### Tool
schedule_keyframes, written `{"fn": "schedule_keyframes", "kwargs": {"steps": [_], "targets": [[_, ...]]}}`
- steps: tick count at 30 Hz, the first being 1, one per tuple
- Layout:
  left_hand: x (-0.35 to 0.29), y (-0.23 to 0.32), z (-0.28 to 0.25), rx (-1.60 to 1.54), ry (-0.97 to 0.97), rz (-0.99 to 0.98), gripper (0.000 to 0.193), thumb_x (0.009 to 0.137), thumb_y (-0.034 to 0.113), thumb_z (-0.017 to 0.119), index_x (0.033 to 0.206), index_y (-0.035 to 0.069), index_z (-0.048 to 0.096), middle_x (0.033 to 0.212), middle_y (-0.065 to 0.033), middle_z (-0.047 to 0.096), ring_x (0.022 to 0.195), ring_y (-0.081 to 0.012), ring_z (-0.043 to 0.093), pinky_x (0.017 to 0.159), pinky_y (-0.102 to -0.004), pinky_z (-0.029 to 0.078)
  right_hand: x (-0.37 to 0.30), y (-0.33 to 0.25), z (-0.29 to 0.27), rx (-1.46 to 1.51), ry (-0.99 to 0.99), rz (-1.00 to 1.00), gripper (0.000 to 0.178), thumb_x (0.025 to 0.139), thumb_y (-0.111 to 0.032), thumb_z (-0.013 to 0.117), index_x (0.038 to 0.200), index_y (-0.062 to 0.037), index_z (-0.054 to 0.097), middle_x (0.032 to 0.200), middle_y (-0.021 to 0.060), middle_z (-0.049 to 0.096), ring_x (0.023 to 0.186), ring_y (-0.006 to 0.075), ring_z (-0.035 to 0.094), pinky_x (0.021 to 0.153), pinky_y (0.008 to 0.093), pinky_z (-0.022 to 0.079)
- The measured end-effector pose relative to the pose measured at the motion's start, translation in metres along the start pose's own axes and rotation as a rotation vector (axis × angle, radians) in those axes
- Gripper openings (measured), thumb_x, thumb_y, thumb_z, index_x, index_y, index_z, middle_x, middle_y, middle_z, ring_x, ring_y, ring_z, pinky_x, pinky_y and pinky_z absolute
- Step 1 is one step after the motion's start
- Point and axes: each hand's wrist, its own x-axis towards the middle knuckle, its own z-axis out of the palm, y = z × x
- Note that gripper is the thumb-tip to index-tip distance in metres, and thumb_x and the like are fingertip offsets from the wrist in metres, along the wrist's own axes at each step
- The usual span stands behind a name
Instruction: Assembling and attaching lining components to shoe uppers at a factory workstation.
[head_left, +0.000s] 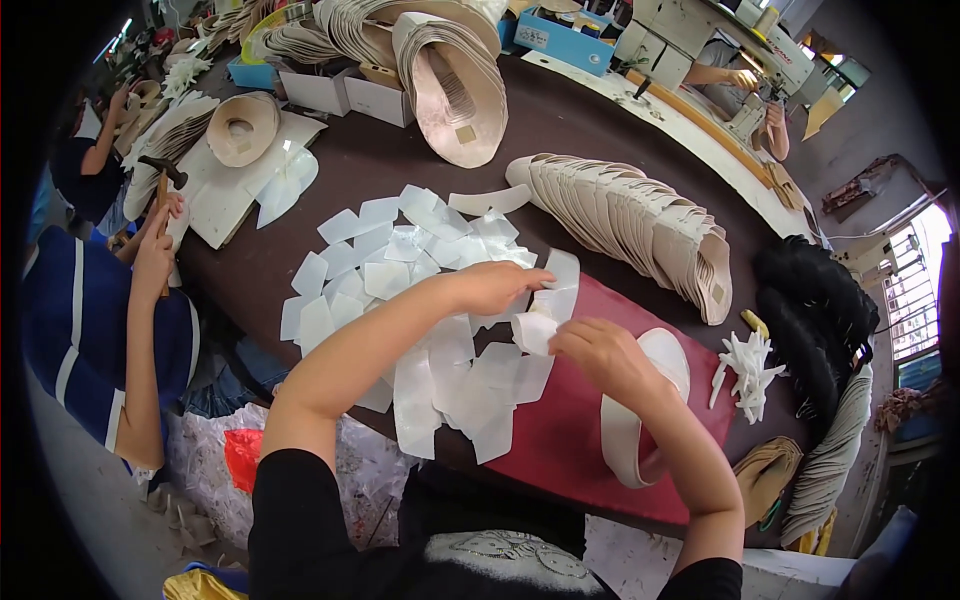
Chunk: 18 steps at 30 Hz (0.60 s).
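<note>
Between my hands is a thin, whitish sheet piece, partly upright, with a curled white flap below it. My left hand pinches the sheet's left edge. My right hand has its fingers closed at the curled flap; I cannot tell whether flap and sheet are one piece. Under my left forearm spreads a loose pile of similar translucent white pieces. A cream, curved shoe upper stands on the red mat, partly behind my right forearm.
A long row of nested cream uppers lies beyond my hands. Another stack stands at the back. White strips and black bundled material lie right. At left a co-worker's hand holds a hammer. A sewing machine stands far right.
</note>
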Motion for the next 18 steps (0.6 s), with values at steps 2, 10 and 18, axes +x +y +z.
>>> {"fn": "schedule_keyframes", "kwargs": {"steps": [2,10,18], "targets": [[0.004,-0.010,0.006,0.124,-0.041,-0.009,0.040,0.098,0.009,0.043,0.138,0.014,0.049,0.125,-0.0047,0.065,0.109,-0.0274,0.061,0.097,-0.0384,0.046,-0.019,-0.012,-0.018,0.048,0.022,0.055,0.015,0.076,-0.001,0.068,0.089,-0.0068,0.064,0.090,0.0012,0.067,0.079,0.0210,0.063,0.072,0.0308,0.051],[0.008,0.028,0.001,0.095,0.001,-0.218,0.037,0.095,0.019,0.056,0.131,0.013,0.051,0.110,-0.0075,0.068,0.104,-0.0253,0.061,0.090,-0.0346,0.047,-0.051,-0.029,-0.047,0.271,0.038,0.317,0.018,0.078,-0.005,0.064,0.096,-0.0064,0.062,0.094,0.0031,0.067,0.083,0.0237,0.065,0.075,0.0331,0.051],[0.011,0.037,0.007,-0.512,0.244,-0.384,0.042,0.088,0.021,0.068,0.123,0.006,0.051,0.106,-0.0098,0.069,0.093,-0.0174,0.063,0.082,-0.0293,0.045,-0.033,-0.030,-0.005,-0.031,0.051,0.022,0.015,0.081,-0.006,0.063,0.096,-0.0051,0.064,0.103,0.0020,0.070,0.085,0.0215,0.066,0.078,0.0305,0.052]]}}
